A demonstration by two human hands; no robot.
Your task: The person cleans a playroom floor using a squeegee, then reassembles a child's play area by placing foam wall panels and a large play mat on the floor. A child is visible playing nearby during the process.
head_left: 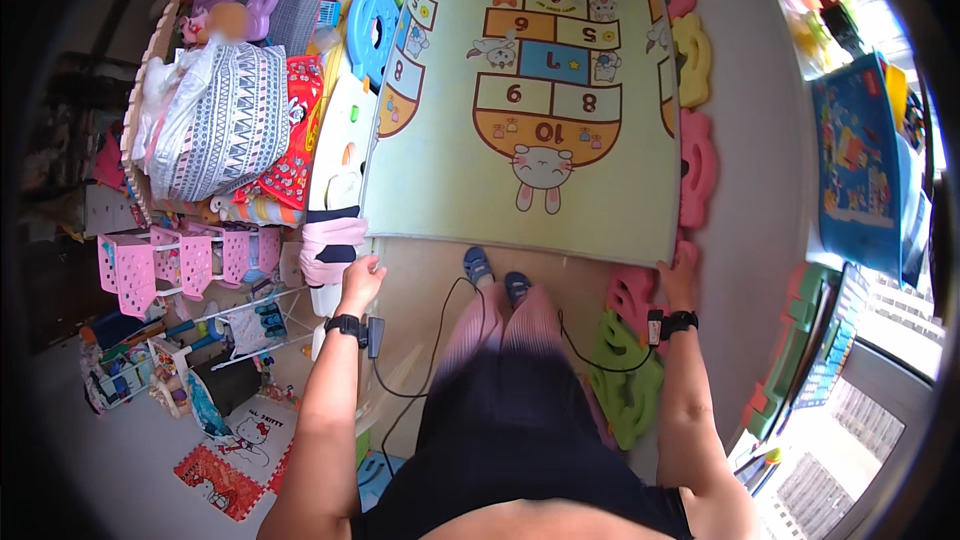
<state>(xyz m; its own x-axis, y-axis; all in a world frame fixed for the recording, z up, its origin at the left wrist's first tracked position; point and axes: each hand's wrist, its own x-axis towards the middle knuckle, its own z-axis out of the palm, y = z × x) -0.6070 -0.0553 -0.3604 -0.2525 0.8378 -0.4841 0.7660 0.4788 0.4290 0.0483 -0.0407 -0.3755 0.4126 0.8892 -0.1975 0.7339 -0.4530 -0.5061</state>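
She stands at the near edge of the play mat (520, 140), a pale green sheet with a hopscotch print, and has it by both near corners. The left hand (358, 280) is clenched on the left corner, the right hand (680, 275) pinches the right corner, both wrists strapped with black bands. The near edge seems lifted a little off the wood floor (420, 320), just ahead of her blue shoes (495, 275); the far part of the mat lies flat.

To my eye the job is barely begun: the mat is gripped and raised at one end only, not folded, rolled or dragged clear. Foam puzzle pieces (695, 110) line its right side, a green one (625, 380) lies by her right foot. On the left, pink baskets (170, 265) and a patterned bag (225, 115) crowd close.
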